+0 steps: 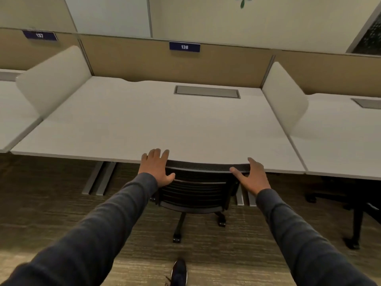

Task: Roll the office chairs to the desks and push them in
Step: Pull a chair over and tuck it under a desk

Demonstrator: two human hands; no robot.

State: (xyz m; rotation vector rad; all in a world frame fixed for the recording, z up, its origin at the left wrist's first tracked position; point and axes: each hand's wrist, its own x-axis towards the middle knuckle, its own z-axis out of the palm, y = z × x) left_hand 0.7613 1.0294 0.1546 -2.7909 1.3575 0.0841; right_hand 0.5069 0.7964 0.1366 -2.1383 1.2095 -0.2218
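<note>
One black office chair [195, 188] sits tucked under desk 138 [144, 124]. Left hand [157, 169] and right hand [252, 178], both spread wide, flank its backrest top corners, gripping nothing.

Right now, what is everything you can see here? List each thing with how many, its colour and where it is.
office chair: one, black, pushed in at the middle desk, backrest top at the desk edge
second chair: one, black, partly seen under the right desk
desks: three, white, side by side
side dividers: two, white, between the desks
back panel: tan, behind the desks
number signs: two, blue, 137 and 138, on the back panel
cable hatches: two, grey, set in the middle and right desktops
carpet: brown, striped
shoe: one, dark, bottom centre
left hand: open, on the backrest's left corner
right hand: open, at its right corner
</note>
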